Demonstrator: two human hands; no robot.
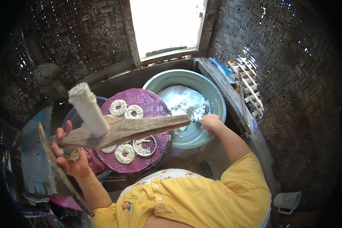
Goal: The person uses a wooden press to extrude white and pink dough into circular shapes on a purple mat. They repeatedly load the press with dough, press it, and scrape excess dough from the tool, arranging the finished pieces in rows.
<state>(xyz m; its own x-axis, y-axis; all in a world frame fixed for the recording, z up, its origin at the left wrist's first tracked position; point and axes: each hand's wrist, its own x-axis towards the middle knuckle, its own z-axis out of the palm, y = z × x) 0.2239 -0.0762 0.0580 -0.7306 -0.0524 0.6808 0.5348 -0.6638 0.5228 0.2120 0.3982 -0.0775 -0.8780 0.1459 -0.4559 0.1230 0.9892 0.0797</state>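
The wooden bar (140,130) and white cylinder (89,112) in the left hand (75,161) stretch over the purple tray (151,104) — blocking the way down to its middle. Above the basin's (215,95) far side lies open air — a wooden ledge (227,89) bounds it.

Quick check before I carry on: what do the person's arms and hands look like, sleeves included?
The left hand and right hand wear no gloves. The forearms are bare; short yellow sleeves belong to a yellow top with white buttons.
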